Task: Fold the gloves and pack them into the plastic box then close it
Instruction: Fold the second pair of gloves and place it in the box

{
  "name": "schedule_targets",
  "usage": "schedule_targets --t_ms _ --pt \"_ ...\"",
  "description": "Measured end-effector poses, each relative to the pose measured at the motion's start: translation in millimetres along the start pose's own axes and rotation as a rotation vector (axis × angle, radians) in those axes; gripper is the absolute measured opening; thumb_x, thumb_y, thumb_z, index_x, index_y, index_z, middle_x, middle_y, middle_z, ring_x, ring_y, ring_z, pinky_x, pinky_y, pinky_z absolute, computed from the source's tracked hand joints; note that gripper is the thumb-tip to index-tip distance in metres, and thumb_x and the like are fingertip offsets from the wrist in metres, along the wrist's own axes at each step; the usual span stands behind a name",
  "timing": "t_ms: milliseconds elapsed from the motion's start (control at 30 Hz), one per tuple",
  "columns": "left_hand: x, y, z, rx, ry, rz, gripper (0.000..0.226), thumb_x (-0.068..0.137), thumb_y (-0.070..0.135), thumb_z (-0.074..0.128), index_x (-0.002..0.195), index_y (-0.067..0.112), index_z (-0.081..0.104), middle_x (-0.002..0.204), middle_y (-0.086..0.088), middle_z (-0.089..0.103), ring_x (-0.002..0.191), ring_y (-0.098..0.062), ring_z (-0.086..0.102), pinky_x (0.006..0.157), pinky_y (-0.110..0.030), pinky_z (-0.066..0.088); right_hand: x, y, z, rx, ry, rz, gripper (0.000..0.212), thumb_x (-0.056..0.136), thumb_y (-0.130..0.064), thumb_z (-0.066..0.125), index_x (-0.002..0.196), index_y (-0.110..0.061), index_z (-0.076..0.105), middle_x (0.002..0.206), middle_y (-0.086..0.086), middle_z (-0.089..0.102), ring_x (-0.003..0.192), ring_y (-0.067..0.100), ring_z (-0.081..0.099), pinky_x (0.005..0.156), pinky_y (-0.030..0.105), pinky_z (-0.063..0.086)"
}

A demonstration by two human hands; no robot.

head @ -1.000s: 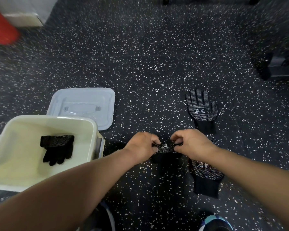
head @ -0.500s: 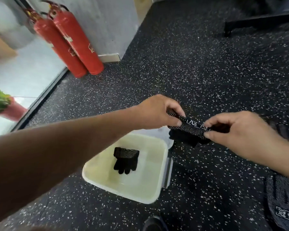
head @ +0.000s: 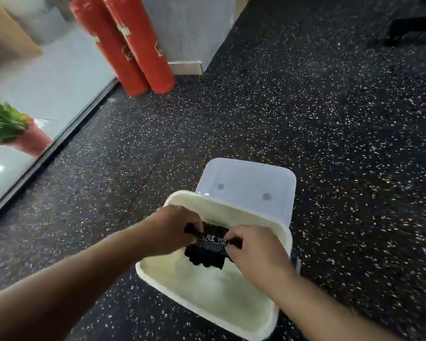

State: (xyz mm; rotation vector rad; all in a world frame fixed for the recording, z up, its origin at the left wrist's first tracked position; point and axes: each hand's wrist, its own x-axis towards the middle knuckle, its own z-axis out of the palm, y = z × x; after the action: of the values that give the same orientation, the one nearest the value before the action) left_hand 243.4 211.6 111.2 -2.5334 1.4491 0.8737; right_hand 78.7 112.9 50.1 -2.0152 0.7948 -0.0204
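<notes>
A folded black glove [head: 208, 249] with white dots and a white logo hangs between both hands, inside the open cream plastic box [head: 207, 306]. My left hand [head: 175, 230] pinches its left end and my right hand [head: 253, 249] pinches its right end. The glove sits low over the box's far half. The glove put in earlier is hidden behind the held one and my hands. The box's translucent white lid [head: 251, 190] lies flat on the floor, touching the box's far rim.
The floor is black rubber with white specks. Two red fire extinguishers [head: 133, 48] stand by a grey wall at the upper left. A potted plant [head: 8, 129] sits at the far left beyond a floor edge.
Both hands carried the folded glove from the floor on the right, leftward over the box and down into it. The camera swung left; the other loose gloves left the view.
</notes>
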Motion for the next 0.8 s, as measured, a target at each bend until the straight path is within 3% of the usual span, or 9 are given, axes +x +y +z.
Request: schedule_targets --t_ms 133,267,467,533,633,733,800 --pt "21.5 -18.9 30.2 0.130 -0.132 -0.065 0.024 0.084 0.013 0.058 0.103 0.020 0.070 0.103 0.003 0.068 0.097 -0.014 0.062 0.074 -0.016 0.038 18.7 7.4 40.5 0.003 -0.116 0.082 0.022 0.078 -0.018 0.063 0.094 -0.029 0.074 0.086 -0.005 0.072 0.080 0.017 0.067 0.071 0.029 0.055" --pt "55.5 -25.0 48.3 0.271 -0.158 -0.123 0.023 0.084 0.010 0.052 0.101 0.016 0.067 0.106 -0.005 0.069 0.104 -0.025 0.062 0.093 -0.034 0.042 51.4 15.3 66.1 -0.045 -0.109 0.182 0.022 0.076 -0.017 0.060 0.091 -0.029 0.073 0.090 -0.007 0.072 0.083 0.017 0.067 0.071 0.026 0.053" --pt "88.3 -23.4 72.2 0.375 -0.115 -0.167 0.026 0.088 0.005 0.049 0.112 0.010 0.058 0.115 -0.008 0.061 0.105 -0.025 0.062 0.086 -0.034 0.049 81.3 26.7 84.6 0.004 -0.009 0.341 0.013 0.078 -0.018 0.061 0.081 -0.018 0.073 0.076 0.003 0.073 0.075 0.027 0.067 0.064 0.030 0.054" --pt "90.1 -25.0 78.0 0.341 -0.078 -0.170 0.026 0.089 0.005 0.048 0.112 0.010 0.057 0.115 -0.010 0.059 0.104 -0.027 0.060 0.088 -0.035 0.048 86.1 29.8 85.5 0.056 0.039 0.359 0.010 0.080 -0.021 0.064 0.081 -0.017 0.072 0.075 0.003 0.071 0.072 0.025 0.066 0.060 0.025 0.052" --pt "92.0 -28.1 82.9 0.288 -0.059 -0.172 0.028 0.089 0.005 0.044 0.113 0.010 0.057 0.116 -0.011 0.056 0.105 -0.028 0.059 0.093 -0.037 0.048 88.5 26.2 83.9 0.207 0.045 0.391 0.012 0.085 -0.023 0.064 0.075 -0.020 0.069 0.068 0.000 0.066 0.054 0.015 0.059 0.041 0.011 0.040" --pt "84.1 -25.7 85.7 0.279 0.036 -0.147 0.029 0.088 0.007 0.047 0.116 0.011 0.052 0.117 -0.010 0.050 0.104 -0.027 0.054 0.088 -0.036 0.047 85.4 17.8 83.3 0.372 0.109 0.484 0.015 0.086 -0.026 0.061 0.080 -0.016 0.070 0.078 0.001 0.070 0.066 0.021 0.064 0.058 0.025 0.051" --pt "72.4 -25.1 82.8 0.363 0.193 -0.080 0.031 0.080 0.010 0.054 0.111 0.011 0.054 0.109 -0.010 0.050 0.096 -0.029 0.053 0.083 -0.039 0.047 75.0 11.7 75.7 0.381 0.165 0.510 0.012 0.087 -0.022 0.056 0.077 -0.017 0.060 0.079 0.001 0.062 0.066 0.021 0.056 0.057 0.028 0.043"
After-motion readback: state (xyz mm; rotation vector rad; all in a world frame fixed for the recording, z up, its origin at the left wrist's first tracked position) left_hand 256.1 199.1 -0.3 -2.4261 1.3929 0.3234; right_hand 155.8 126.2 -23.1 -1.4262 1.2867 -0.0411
